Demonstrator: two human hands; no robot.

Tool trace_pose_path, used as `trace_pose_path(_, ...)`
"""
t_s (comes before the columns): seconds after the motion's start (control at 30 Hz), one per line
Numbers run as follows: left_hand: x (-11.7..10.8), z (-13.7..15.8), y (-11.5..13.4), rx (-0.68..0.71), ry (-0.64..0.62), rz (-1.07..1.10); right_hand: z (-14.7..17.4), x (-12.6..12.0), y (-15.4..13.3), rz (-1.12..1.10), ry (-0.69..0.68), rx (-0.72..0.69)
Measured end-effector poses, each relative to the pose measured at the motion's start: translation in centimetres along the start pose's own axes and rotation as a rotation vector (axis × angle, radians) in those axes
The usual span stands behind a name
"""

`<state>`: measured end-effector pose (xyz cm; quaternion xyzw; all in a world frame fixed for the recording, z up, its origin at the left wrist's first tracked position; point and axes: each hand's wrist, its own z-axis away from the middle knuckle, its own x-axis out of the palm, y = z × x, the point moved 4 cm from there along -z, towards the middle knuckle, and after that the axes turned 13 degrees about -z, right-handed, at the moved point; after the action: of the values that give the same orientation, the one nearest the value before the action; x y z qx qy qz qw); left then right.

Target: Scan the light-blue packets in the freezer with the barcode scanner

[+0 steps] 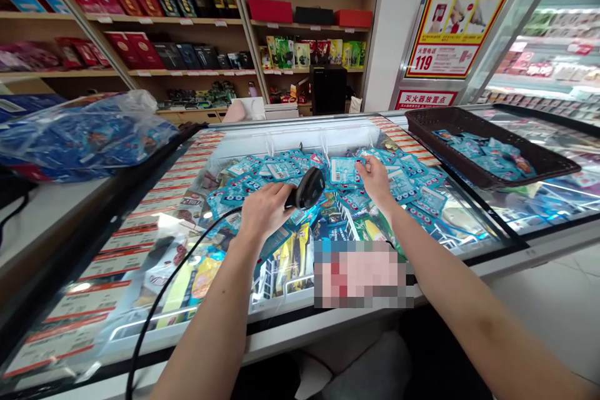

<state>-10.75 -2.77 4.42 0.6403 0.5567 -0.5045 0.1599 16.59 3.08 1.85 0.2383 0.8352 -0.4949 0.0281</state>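
A black corded barcode scanner (310, 189) is gripped by my left hand (266, 209), its head turned toward the right. My right hand (375, 180) pinches the right edge of a small blue packet (345, 171), and a barcode shows on the packet's left part. Many similar blue packets (424, 201) lie spread in a loose layer on the glass freezer top (178, 225), around and beneath both hands. The scanner's head is just left of the held packet, apart from it. Its cable runs down to the lower left.
At the right, a dark brown basket (492, 184) holds more blue packets. A plastic bag of blue packs (84, 137) rests on the left counter. Price labels (112, 260) line the freezer's left side. Stocked shelves (187, 19) stand behind. A blurred patch (363, 275) covers the front edge.
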Motion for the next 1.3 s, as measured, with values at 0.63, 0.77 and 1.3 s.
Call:
trace_pose_path(0.63,-0.5,-0.3,1.3,0.070,-0.036,0.015,0.4,0.6,-0.2,0.000,0.008,0.040)
trace_pose_path(0.77,-0.7,-0.3,1.4,0.059,-0.041,0.036,0.4,0.6,-0.2,-0.004,0.008,0.038)
trace_pose_path(1.3,-0.7,-0.3,1.5,0.063,-0.037,0.035,0.6,0.7,-0.1,-0.001,0.019,0.035)
